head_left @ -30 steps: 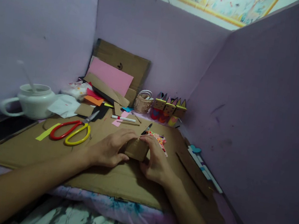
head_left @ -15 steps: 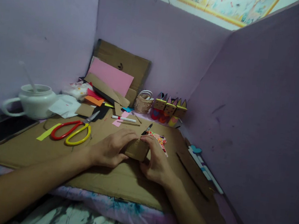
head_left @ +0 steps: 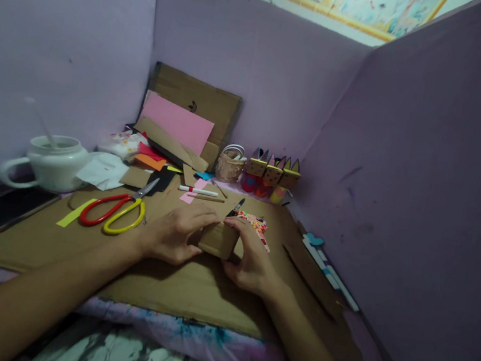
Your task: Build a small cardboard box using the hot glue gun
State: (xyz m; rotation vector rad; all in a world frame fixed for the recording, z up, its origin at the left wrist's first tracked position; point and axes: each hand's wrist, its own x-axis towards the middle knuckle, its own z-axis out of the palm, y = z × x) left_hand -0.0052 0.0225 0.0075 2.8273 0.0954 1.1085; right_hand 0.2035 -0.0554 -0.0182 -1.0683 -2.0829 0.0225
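A small piece of brown cardboard (head_left: 218,240) with rounded lower corners is held between my two hands, just above the cardboard mat (head_left: 179,295). My left hand (head_left: 180,233) grips its left side, fingers along the top and thumb at the lower edge. On the other side my right hand (head_left: 251,257) has its fingers bent over the upper right edge, with the thumb low down. Behind the fingers lie a dark-tipped pen or knife (head_left: 236,206), whose kind I cannot make out, and a colourful patterned cutout (head_left: 255,224).
Scissors (head_left: 117,213) with red and yellow handles lie left of my hands, by a yellow paper strip (head_left: 75,214). Farther left are a white mug (head_left: 57,165) and a dark phone-like slab (head_left: 2,214). A white marker (head_left: 198,191), a small basket (head_left: 230,166) and cat-eared cups (head_left: 272,175) stand behind.
Both hands keep their hold on the cardboard piece, which is tilted very slightly differently. The whole view has shifted a little.
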